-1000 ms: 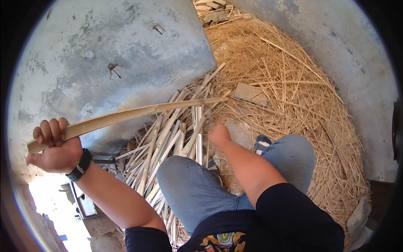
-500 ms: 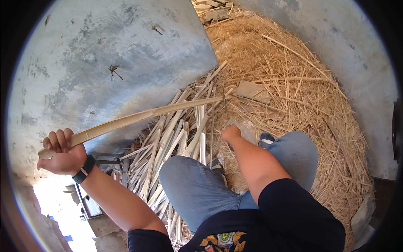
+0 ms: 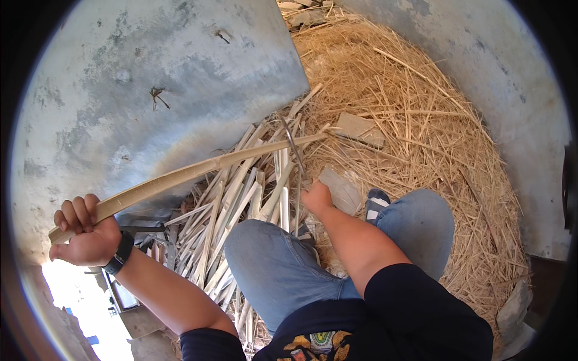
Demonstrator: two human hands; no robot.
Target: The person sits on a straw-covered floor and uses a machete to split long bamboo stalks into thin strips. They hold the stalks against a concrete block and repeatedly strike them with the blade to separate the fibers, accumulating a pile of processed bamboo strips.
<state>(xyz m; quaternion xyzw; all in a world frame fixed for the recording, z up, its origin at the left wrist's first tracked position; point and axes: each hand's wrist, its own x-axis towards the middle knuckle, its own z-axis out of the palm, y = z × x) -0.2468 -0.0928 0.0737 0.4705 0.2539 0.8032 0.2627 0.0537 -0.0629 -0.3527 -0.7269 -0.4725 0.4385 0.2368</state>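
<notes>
My left hand, raised at the far left with a dark watch on the wrist, is closed round one end of a long split bamboo strip. The strip slants rightward and slightly up, its far end over the straw-covered floor. In front of my knees, my right hand is a fist round the handle of a sickle, and the fingers hide that handle. Thin and curved, the blade points away from me and crosses the strip near its far end. Whether the blade touches the bamboo, I cannot tell.
Split bamboo pieces lie heaped left of my knees. Shavings cover the floor to the right, with a flat block and a flat slab among them. Grey walls stand at left and right.
My right hand has shifted left, and the sickle blade has swung left across the bamboo strip. My left hand, with the strip, has moved slightly down and left.
</notes>
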